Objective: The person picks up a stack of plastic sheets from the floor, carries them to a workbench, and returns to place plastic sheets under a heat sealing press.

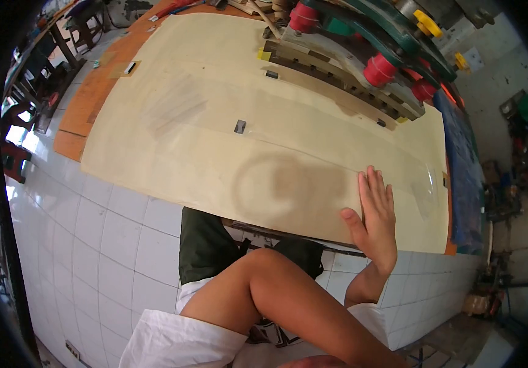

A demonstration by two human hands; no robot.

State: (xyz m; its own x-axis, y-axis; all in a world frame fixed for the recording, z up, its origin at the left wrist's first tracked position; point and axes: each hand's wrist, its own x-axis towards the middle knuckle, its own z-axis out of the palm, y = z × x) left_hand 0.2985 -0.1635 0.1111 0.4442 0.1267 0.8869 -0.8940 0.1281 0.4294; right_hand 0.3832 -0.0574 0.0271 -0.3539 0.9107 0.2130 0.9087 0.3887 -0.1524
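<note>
Right hand (375, 211) of the person, in the head view, appears to rest palm down on a large cream sheet (153, 150), close to the front edge. It is released and flat: the four fingers lie nearly together and point away from the body, while the thumb is spread to the left. Left hand is outside the frame, so I cannot tell its state; only the left arm (313, 306) is visible, sharply bent, with the forearm running toward the lower right of the view.

The cream sheet covers most of the orange-brown tabletop (71, 144), whose wood is visible along the left side. On the sheet, left of the fingertips and farther from the body, lies a small dark block (240, 126). Two similar dark blocks lie near a slotted wooden strip (337, 80), which stretches diagonally across the far right part and has yellow pieces at its ends. Just behind this strip stands a green metal frame (393, 40) with red knobs (379, 70) and a yellow knob (427, 24). Beyond the right edge of the sheet there is a blue covering (463, 190). Below the front edge one sees dark green trousers (204, 245) and the white tiled floor (101, 227).
</note>
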